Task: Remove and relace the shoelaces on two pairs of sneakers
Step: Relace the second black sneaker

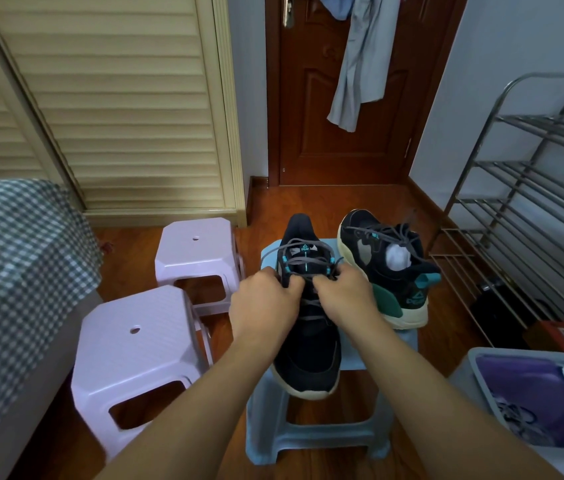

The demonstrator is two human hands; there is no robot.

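While both hands pinch grey lace (309, 260) | left hand (266, 299), right hand (342, 296) | black sneaker (308, 355) on blue stool (318, 434)

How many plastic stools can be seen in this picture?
3. One pale pink plastic stool stands near the bed, another pale pink plastic stool behind it, and a light blue plastic stool carries the sneakers. Others may be hidden.

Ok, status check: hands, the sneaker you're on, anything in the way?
Both hands, left and right, pinching the grey lace on the near sneaker. Sneaker on blue stool, partly laced. Second sneaker alongside, not blocking.
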